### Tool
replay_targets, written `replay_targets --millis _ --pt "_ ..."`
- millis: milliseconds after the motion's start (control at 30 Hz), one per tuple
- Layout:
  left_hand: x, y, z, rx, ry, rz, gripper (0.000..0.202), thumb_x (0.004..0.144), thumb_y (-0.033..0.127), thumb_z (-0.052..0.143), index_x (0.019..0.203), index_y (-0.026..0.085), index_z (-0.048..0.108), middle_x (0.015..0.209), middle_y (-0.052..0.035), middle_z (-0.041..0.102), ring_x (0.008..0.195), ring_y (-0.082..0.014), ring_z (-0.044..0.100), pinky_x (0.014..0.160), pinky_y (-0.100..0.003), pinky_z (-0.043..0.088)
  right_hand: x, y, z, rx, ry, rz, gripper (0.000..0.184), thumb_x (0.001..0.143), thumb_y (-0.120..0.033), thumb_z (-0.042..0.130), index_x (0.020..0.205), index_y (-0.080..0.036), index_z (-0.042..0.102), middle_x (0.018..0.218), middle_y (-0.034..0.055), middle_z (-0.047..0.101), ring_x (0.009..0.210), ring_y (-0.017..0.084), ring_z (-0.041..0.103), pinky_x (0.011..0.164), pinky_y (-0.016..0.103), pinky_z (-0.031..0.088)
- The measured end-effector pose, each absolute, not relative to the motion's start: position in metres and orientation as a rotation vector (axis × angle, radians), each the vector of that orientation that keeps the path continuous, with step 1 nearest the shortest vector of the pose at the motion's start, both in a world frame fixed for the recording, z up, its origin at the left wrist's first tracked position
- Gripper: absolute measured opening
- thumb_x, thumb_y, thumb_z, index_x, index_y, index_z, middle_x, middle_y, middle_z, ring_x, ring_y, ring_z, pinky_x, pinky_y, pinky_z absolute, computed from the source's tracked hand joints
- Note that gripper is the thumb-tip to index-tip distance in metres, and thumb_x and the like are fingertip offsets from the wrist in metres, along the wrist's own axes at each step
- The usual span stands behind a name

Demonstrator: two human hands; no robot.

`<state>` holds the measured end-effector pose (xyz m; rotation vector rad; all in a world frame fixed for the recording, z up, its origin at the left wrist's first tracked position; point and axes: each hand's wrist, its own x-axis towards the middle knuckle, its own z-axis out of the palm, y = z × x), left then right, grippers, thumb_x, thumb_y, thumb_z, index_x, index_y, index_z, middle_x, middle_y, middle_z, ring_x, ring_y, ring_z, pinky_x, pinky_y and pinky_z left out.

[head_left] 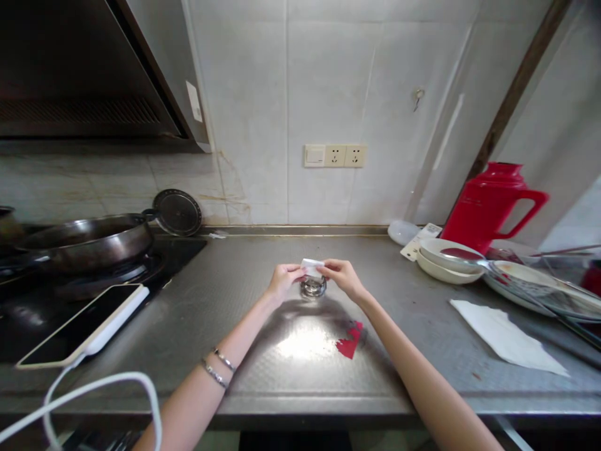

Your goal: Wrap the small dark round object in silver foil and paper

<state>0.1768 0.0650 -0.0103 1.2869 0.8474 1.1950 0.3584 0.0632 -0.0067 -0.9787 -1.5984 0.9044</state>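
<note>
Both hands meet over the middle of the metal counter. A small folded white piece of paper [312, 267] is pinched between the fingertips of my left hand [284, 279] on one side and my right hand [342, 276] on the other. Directly below it sits a small shiny round object [313, 288], metal or glass; I cannot tell which, and its upper part is hidden by the paper. Toward me and to the right of it lies a torn red piece of paper [349, 341]. Two bracelets circle my left wrist.
At left, a steel pan [89, 241] stands on the black stove beside a phone [84, 329] with a white cable. A dark round lid [177, 213] leans on the wall. Right: a red thermos jug [486, 207], stacked bowls [446, 269], plates and a white paper sheet [504, 332].
</note>
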Motion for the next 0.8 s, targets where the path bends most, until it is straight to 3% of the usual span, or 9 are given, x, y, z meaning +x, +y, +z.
replay_targets --millis 233,367,467,567,800 --pt "0.174 0.069 -0.012 1.264 0.892 1.235 0.033 0.063 0.038 0.076 0.083 0.012 0.074 0.088 -0.0106 0.073 0.082 -0.0210 0.066 0.077 -0.033 0.052 0.354 0.060 -0.006 -0.982 -1.393 1.039 0.046 0.065 -0.056 0.070 0.081 -0.013 0.068 0.058 -0.0009 0.056 0.045 0.007 0.036 0.041 0.021 0.025" --pt "0.167 0.080 -0.021 1.418 1.070 1.320 0.036 0.067 0.037 0.073 0.093 0.012 0.071 0.102 -0.0133 0.071 0.099 -0.0251 0.064 0.089 -0.038 0.048 0.360 0.065 -0.001 -1.123 -1.699 0.661 0.037 0.079 -0.051 0.058 0.081 -0.015 0.068 0.061 0.0025 0.062 0.052 0.012 0.051 0.049 0.023 0.037" --pt "0.168 0.087 -0.036 1.617 1.170 1.274 0.063 0.057 0.034 0.081 0.112 0.010 0.063 0.123 -0.0186 0.061 0.115 -0.0295 0.056 0.100 -0.041 0.041 0.363 0.066 0.006 -1.247 -2.126 0.210 0.023 0.088 -0.031 0.050 0.091 -0.020 0.070 0.084 0.0063 0.071 0.076 0.018 0.063 0.068 0.025 0.044" --pt "0.175 0.088 -0.050 1.710 1.190 1.092 0.097 0.043 0.033 0.088 0.128 0.011 0.049 0.133 -0.0193 0.052 0.125 -0.0331 0.047 0.106 -0.043 0.034 0.362 0.063 0.013 -1.278 -2.510 -0.027 0.024 0.089 -0.020 0.048 0.099 -0.022 0.069 0.099 0.0075 0.071 0.091 0.019 0.064 0.075 0.024 0.043" --pt "0.188 0.082 -0.060 1.863 1.065 0.972 0.121 0.043 0.036 0.087 0.143 0.012 0.023 0.139 -0.0206 0.044 0.129 -0.0325 0.042 0.109 -0.044 0.029 0.364 0.065 0.026 -1.281 -2.846 -0.098 0.029 0.082 -0.012 0.048 0.093 -0.025 0.072 0.096 0.0060 0.073 0.087 0.020 0.067 0.070 0.023 0.043"
